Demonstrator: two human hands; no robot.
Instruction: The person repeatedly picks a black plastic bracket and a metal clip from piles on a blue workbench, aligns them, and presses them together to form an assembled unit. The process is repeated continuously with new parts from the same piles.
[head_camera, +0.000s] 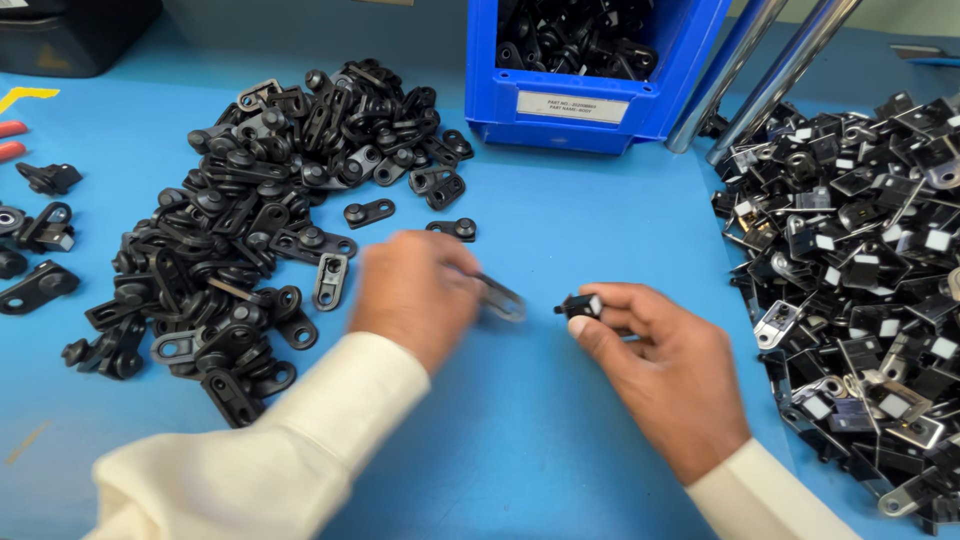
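Here, in the head view, the one view there is, both hands work over a blue desk (560, 200), and the blue bin (590, 70) at its far edge serves as the landmark. The left hand (415, 290) sits below and left of the bin, blurred with motion; its fingers are pinched on a flat link (500, 298), a slim slotted metal piece whose free end points right. The right hand (655, 360) lies almost straight below the bin, nearer the person, and its fingers grip a small black clip (580, 305) with a pale face. Link and clip are close but apart, with bare desk showing between them.

Left of the bin spreads the black pile (260, 210) of flat slotted plates, with a few strays at its edge. Right of the bin lies the clip pile (860, 270), black and silver pieces with white squares. Two metal tubes (770, 70) slant up just beside the bin on its right. Far left of the bin a few loose black parts (40, 230) rest near the desk's edge. The bin itself holds more black parts.

Judging from this, one piece has been drawn from each pile and the step in hand is bringing the two together. The next move seems to call for lining the link's free end up with the clip's open side, with the right hand holding steady. How they mate is too small to tell.
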